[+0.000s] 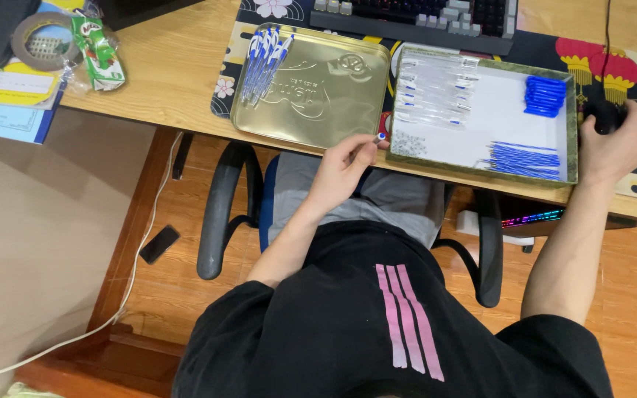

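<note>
At the desk's near edge, around the six o'clock side of the gold tin lid (311,92), a pen (374,140) with a blue tip is pinched between the thumb and curled fingers of the left hand (340,171). The pen is held just off the desk (171,74), between the tin lid and the shallow tray (571,110), with its blue end pointing toward two o'clock. At the three o'clock end of the desk, a black mouse (604,114) is covered by the right hand (617,146), whose fingers are draped loosely over it and lightly pressed together.

On the tin lid, toward its ten o'clock corner, a bundle of finished blue and white pens (263,59) is laid. Inside the tray, clear pen barrels (436,92) are ranged along the nine o'clock side, blue caps (545,96) are heaped near the two o'clock corner, and thin blue refills (521,158) are piled toward five o'clock.

Behind the tray and lid, at twelve o'clock, a keyboard (414,16) is seen on a patterned mat (599,63). At the far ten o'clock corner, a roll of tape (42,38) and a green packet (97,53) are set on a yellow booklet (5,87). On the wooden floor, at eight o'clock, a dark phone (159,244) is lying beside a white cable (130,284).
</note>
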